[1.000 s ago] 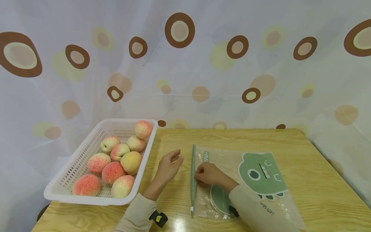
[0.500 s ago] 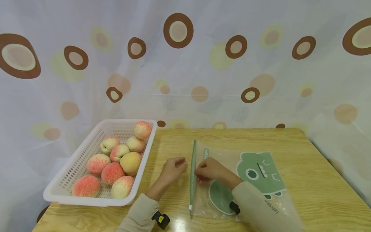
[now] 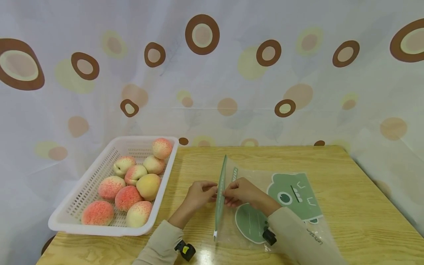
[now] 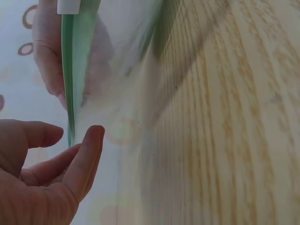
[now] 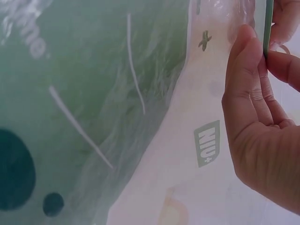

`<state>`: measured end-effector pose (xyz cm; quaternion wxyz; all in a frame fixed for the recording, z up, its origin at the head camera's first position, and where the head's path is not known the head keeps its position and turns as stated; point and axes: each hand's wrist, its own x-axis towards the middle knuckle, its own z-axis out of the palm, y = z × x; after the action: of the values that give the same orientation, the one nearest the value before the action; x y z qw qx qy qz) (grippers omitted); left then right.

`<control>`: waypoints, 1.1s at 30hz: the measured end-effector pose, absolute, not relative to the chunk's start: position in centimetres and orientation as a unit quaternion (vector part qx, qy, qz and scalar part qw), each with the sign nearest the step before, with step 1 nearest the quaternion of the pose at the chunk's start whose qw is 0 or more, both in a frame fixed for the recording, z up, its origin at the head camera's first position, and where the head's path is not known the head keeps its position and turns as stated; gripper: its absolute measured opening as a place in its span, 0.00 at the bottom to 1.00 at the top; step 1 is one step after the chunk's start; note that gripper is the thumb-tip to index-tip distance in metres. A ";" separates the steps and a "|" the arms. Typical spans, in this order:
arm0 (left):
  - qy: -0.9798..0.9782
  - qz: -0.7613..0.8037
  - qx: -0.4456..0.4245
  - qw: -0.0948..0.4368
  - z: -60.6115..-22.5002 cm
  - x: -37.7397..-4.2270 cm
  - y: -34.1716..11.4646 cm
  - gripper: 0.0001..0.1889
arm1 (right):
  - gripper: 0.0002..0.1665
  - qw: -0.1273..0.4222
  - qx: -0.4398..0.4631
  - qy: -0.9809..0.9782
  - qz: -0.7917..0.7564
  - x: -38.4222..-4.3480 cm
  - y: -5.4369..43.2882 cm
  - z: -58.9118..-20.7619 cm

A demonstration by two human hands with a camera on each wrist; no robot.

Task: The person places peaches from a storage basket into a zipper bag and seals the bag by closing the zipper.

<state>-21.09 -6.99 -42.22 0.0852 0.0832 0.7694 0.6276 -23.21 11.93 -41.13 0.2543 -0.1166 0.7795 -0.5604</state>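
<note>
A clear zipper bag (image 3: 291, 197) with a green cartoon print lies on the table, its green zipper edge (image 3: 219, 206) raised off the wood. At the near end of that edge sits a white slider (image 3: 215, 233). My right hand (image 3: 246, 193) pinches the bag just behind the zipper edge; the right wrist view shows its thumb and fingers (image 5: 246, 70) on the film. My left hand (image 3: 198, 197) is at the edge's other side. In the left wrist view, its thumb and fingers (image 4: 86, 154) stand apart around the edge, without a visible pinch.
A white plastic basket (image 3: 81, 176) stands on the left of the table with several peaches (image 3: 127, 198) in it. Behind the wooden table (image 3: 357, 206) hangs a patterned curtain (image 3: 232, 81).
My right hand has lifted the zipper edge, so the bag's mouth stands up from the table. My left hand has moved right, up to that edge. The basket stays in place.
</note>
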 end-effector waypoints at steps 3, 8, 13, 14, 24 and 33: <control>0.774 0.622 0.086 0.084 -42.3 -21.2 -6.8 0.15 | 0.12 0.255 -0.119 0.778 -0.561 -23.2 12.0 -41.0; 0.783 0.610 0.093 0.083 -42.7 -21.2 -6.5 0.14 | 0.11 0.256 -0.122 0.776 -0.563 -23.1 12.1 -41.0; 0.792 0.599 0.086 0.082 -42.9 -21.3 -6.2 0.12 | 0.10 0.253 -0.130 0.774 -0.566 -23.1 12.0 -41.1; 0.795 0.596 0.084 0.079 -43.0 -21.4 -6.1 0.11 | 0.10 0.253 -0.131 0.774 -0.566 -23.1 12.0 -41.1; 0.820 0.567 0.056 0.055 -43.3 -21.9 -6.3 0.08 | 0.09 0.245 -0.138 0.777 -0.562 -23.0 12.9 -39.7; 0.833 0.550 0.029 0.052 -44.1 -22.1 -7.2 0.07 | 0.08 0.227 -0.130 0.788 -0.557 -22.8 15.7 -37.0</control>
<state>-22.08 -7.16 -44.10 0.0525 0.0294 0.8329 0.5501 -22.78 15.73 -36.99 0.2271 -0.1303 0.7884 -0.5567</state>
